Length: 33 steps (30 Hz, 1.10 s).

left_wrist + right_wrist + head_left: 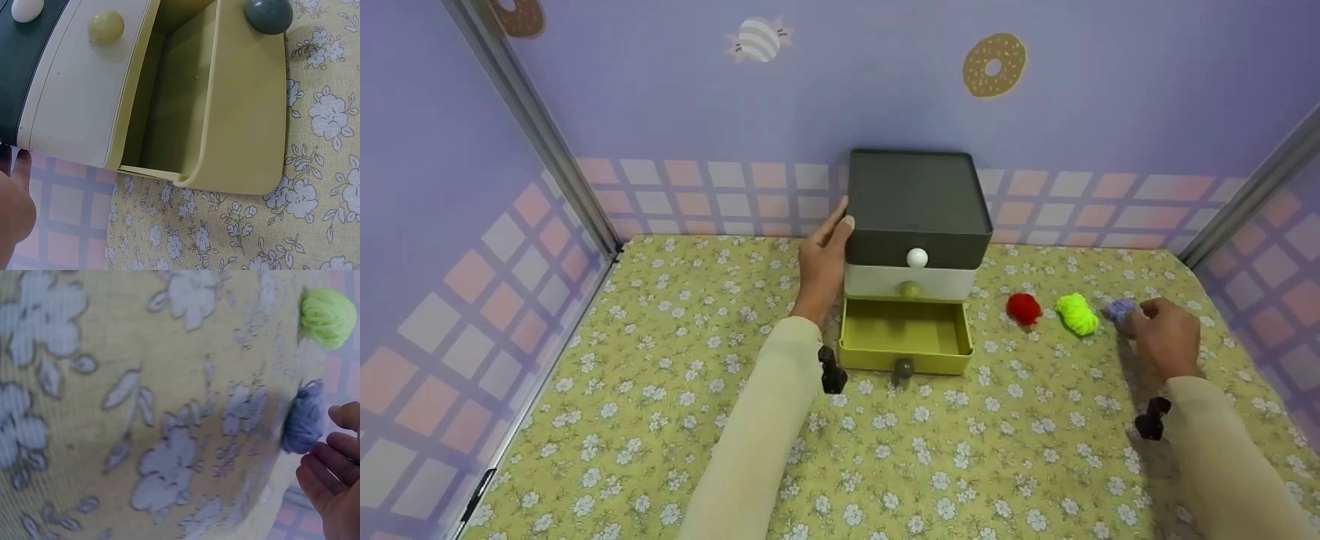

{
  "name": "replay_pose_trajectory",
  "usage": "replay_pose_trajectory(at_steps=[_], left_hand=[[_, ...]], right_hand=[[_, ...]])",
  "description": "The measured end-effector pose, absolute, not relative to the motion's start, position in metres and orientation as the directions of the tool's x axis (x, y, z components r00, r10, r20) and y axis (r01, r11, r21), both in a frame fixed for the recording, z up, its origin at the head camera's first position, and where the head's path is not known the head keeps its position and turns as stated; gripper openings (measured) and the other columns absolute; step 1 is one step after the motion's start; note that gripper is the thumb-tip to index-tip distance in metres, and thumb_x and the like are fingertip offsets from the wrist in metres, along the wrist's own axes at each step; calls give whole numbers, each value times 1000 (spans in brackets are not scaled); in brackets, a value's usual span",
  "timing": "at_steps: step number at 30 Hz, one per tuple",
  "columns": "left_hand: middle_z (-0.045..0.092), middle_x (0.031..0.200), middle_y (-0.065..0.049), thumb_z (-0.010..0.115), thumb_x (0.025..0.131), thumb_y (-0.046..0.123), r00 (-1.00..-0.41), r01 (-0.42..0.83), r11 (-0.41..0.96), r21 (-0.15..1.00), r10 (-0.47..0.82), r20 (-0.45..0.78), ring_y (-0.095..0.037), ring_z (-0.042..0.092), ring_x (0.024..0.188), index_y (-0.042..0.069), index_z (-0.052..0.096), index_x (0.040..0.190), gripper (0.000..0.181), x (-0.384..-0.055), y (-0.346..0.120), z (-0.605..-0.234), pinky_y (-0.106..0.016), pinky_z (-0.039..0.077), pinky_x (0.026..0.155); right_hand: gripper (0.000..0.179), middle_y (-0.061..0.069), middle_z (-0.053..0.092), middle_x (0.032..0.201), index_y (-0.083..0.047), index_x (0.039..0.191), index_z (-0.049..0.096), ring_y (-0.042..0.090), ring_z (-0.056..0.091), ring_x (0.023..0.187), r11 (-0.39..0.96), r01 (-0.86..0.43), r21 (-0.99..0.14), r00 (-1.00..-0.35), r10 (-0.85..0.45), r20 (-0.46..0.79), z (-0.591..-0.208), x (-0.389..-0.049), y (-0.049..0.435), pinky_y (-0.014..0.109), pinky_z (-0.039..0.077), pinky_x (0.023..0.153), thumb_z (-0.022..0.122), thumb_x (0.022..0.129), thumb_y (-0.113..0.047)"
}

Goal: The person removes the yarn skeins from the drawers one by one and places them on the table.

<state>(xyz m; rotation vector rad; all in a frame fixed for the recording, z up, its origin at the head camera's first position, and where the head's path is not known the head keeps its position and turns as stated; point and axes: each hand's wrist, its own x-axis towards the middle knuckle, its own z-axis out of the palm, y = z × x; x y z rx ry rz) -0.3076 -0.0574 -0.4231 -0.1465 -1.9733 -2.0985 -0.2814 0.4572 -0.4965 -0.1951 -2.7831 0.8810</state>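
A small three-tier drawer unit (919,191) with a dark top stands against the back wall. Its bottom yellow-green drawer (906,361) is pulled out, and the inside looks bare in the left wrist view. My left hand (821,259) rests against the unit's left side, fingers extended along it. On the right, my right hand (1168,337) is at a grey-purple yarn ball (305,419), fingers loosely bent with the tips right at its edge. A neon yellow-green yarn ball (1078,313) and a red yarn ball (1024,308) lie left of it.
A floral cloth (915,457) covers the table. The dark upper drawer has a white knob (916,258), and the white middle drawer (870,280) below it is shut. Purple patterned walls (870,75) enclose the back and both sides.
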Motion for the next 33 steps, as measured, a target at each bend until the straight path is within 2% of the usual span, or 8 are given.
replay_pose_trajectory(at_steps=[7, 11, 15, 20, 23, 26, 29, 33], left_hand=[[44, 165, 9, 55, 112, 44, -961, 257, -43, 965, -115, 251, -10, 38, 152, 31, 53, 159, 49, -306, -57, -422, -33, 35, 121], [43, 166, 7, 56, 111, 46, -963, 251, -47, 967, -112, 245, -11, 37, 152, 35, 54, 158, 48, -306, -57, -422, -36, 35, 121], [44, 164, 11, 57, 111, 46, -965, 243, -48, 969, -113, 236, -10, 37, 152, 36, 54, 157, 47, -306, -57, -422, -35, 35, 121], [44, 164, 14, 57, 112, 43, -964, 246, -59, 968, -117, 238, -9, 37, 152, 34, 54, 158, 47, -309, -57, -422, -33, 36, 120], [43, 164, 13, 56, 112, 42, -965, 243, -59, 968, -118, 235, -9, 37, 152, 34, 53, 158, 47, -310, -57, -422, -33, 36, 120], [44, 165, 12, 56, 112, 41, -966, 238, -65, 969, -117, 230, -9, 37, 152, 33, 54, 158, 47, -310, -57, -423, -33, 36, 120], [43, 165, 10, 56, 112, 41, -966, 238, -66, 969, -119, 229, -10, 36, 153, 30, 53, 159, 48, -310, -57, -423, -33, 36, 121], [43, 166, 8, 56, 112, 41, -965, 242, -65, 968, -119, 234, -10, 36, 152, 29, 53, 159, 49, -311, -57, -423, -34, 36, 121]], right_hand=[[48, 42, 58, 131, 18, 139, 58, 57, 59, 112, 821, -2, -571, -963, 153, 224, -485, -286, 439, 69, 50, 89, 55, 112, -22], [49, 39, 60, 131, 15, 140, 59, 52, 61, 112, 796, -16, -605, -964, 148, 221, -475, -287, 423, 60, 53, 86, 56, 112, -26], [49, 34, 64, 130, 11, 139, 62, 47, 65, 108, 777, -46, -628, -959, 141, 245, -464, -286, 406, 52, 53, 85, 58, 112, -30], [49, 33, 66, 128, 10, 137, 64, 47, 63, 113, 743, -128, -657, -954, 89, 286, -454, -283, 383, 60, 50, 92, 60, 111, -32], [48, 30, 68, 127, 7, 136, 66, 44, 65, 112, 738, -159, -655, -954, 56, 295, -449, -280, 370, 58, 52, 91, 61, 111, -34], [44, 25, 71, 123, 3, 133, 70, 39, 68, 109, 740, -188, -646, -947, 37, 318, -445, -276, 355, 39, 55, 86, 65, 109, -33], [39, 22, 73, 119, 2, 129, 72, 36, 70, 106, 735, -223, -641, -937, 18, 348, -442, -273, 341, 19, 49, 77, 68, 108, -31], [35, 20, 75, 116, 1, 126, 73, 35, 71, 105, 714, -273, -645, -927, -17, 374, -441, -268, 322, 9, 45, 75, 70, 106, -27]])
